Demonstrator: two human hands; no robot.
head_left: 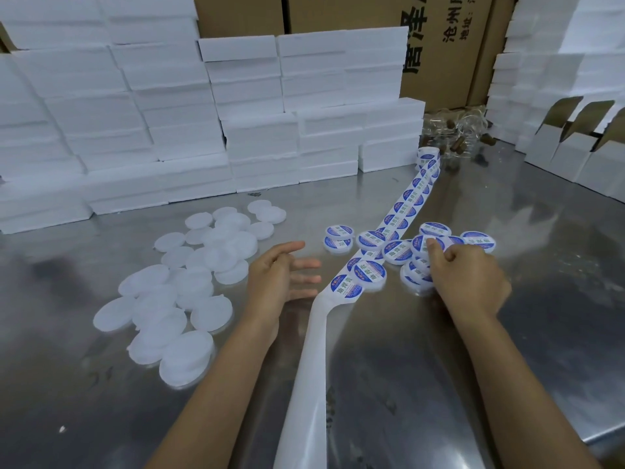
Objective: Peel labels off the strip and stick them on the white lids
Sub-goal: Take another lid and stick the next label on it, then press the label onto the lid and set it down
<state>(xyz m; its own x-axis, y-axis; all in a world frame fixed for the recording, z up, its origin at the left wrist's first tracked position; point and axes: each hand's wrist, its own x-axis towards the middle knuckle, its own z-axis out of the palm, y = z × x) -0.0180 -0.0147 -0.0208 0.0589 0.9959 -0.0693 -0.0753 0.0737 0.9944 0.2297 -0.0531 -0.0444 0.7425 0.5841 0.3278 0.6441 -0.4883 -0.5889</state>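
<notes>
A long label strip (404,206) runs from a roll at the back right down the steel table; its bare white backing (313,367) trails toward me. The nearest round blue-and-white label (345,288) sits on the strip between my hands. Several plain white lids (203,282) lie heaped at the left. Several labelled lids (397,252) are piled at the right. My left hand (280,275) hovers open, fingers spread, just left of the strip. My right hand (463,275) rests curled on the labelled pile, fingers on a labelled lid (421,247); whether it grips the lid is unclear.
White foam boxes (169,113) are stacked along the back and left. Cardboard cartons (439,35) stand behind them. Open white cartons (575,143) stand at the right. A bag of clear jars (456,130) lies behind the roll. The table edge (605,434) is at the lower right.
</notes>
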